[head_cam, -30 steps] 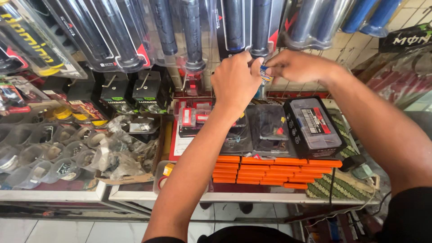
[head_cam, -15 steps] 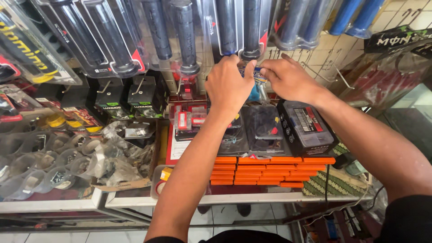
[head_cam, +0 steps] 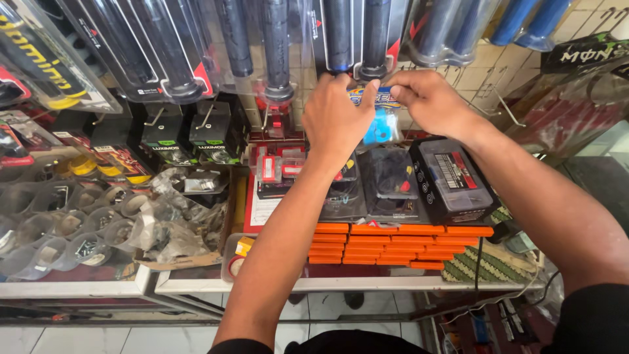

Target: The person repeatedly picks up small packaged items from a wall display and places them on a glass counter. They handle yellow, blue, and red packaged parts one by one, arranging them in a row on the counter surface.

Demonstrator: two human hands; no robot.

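Observation:
My left hand (head_cam: 339, 117) and my right hand (head_cam: 429, 101) are both raised to a small clear packet (head_cam: 381, 118) with a blue item inside and a coloured header card. Both pinch the packet's top edge, just under hanging packs of dark handlebar grips (head_cam: 357, 36). The packet hangs upright between my hands. Below it lie dark blister packs (head_cam: 392, 180) and a black boxed item with a clear lid (head_cam: 453, 180).
Stacks of flat orange boxes (head_cam: 400, 246) fill the shelf front. Several clear plastic cups with small hardware (head_cam: 72, 223) and crumpled plastic bags (head_cam: 177, 216) sit at left. More grip packs (head_cam: 137, 52) hang at upper left, blue grips (head_cam: 524, 23) at upper right. A glass counter edge (head_cam: 327, 284) runs below.
Both hands stayed on the small packet while the view shifted slightly; my hands have come down a little from the hanging grips, with the packet now more visible between them.

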